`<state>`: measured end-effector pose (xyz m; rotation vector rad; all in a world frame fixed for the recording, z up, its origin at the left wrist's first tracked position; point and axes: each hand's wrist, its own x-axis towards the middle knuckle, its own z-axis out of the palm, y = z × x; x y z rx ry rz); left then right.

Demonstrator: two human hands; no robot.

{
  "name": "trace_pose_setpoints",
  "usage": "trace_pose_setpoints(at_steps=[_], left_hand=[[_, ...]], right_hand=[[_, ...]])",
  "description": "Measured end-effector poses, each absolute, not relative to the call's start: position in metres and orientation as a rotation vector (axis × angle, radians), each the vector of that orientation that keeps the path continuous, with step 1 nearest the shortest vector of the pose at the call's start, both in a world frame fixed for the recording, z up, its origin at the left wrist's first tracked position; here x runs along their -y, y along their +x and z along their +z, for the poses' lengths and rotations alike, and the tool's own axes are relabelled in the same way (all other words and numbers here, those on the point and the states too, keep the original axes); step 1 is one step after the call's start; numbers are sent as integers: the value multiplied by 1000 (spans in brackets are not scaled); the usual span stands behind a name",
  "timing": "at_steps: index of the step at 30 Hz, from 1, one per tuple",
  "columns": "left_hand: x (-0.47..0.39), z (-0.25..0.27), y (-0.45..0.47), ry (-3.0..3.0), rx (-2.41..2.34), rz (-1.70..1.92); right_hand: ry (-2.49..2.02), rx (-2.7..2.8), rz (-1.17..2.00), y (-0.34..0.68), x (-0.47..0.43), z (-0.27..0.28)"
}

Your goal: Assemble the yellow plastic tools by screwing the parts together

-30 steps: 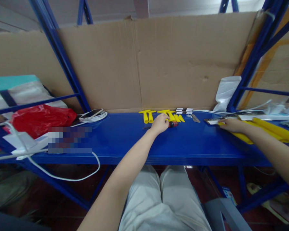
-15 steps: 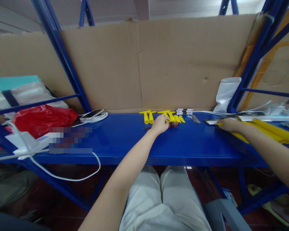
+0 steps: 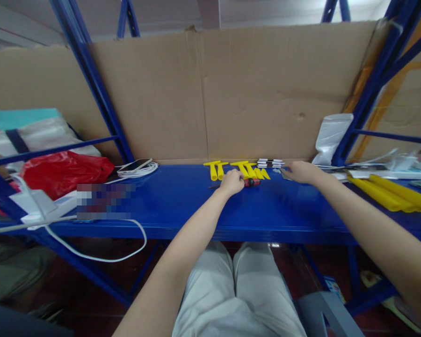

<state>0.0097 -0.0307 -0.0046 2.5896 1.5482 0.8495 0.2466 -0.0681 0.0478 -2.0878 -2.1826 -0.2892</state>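
Note:
My left hand [image 3: 232, 182] lies closed over a screwdriver [image 3: 251, 182] with a red and black handle; its thin shaft sticks out to the left. The fingers of my right hand [image 3: 300, 172] pinch at a flat metal piece [image 3: 285, 173], mostly hidden by the fingertips. Left of it lie small silvery parts [image 3: 276, 171] and a stack of white pieces with black bands [image 3: 269, 163]. Yellow T-shaped handles [image 3: 214, 171] lie behind and left of my left hand. Small yellow wedges [image 3: 264, 173] rest beside the screwdriver.
Long yellow tubes [image 3: 386, 194] lie at the right of the blue bench [image 3: 182, 206]. A cardboard sheet [image 3: 252, 93] closes off the back. At the left are a phone [image 3: 135, 165] on coiled white cable, a red bag [image 3: 66, 168] and a power strip [image 3: 59, 206].
My right hand has moved left from the yellow tubes and the items beside them to the flat metal piece. My left hand stays on the screwdriver.

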Motion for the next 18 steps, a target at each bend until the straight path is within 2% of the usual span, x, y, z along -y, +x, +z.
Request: trace_pose_setpoints(at_steps=[7,13,18], left_hand=[[34,-4,10,2577,-1526,888],[35,-2,10,2508,-1610,903],[33,0,9,2450,-1646,908]], right_hand=[[-1933,2252,-169,177,26,35],[-2024,1976,155,170,14,15],[-1955,1873,111,170,17,7]])
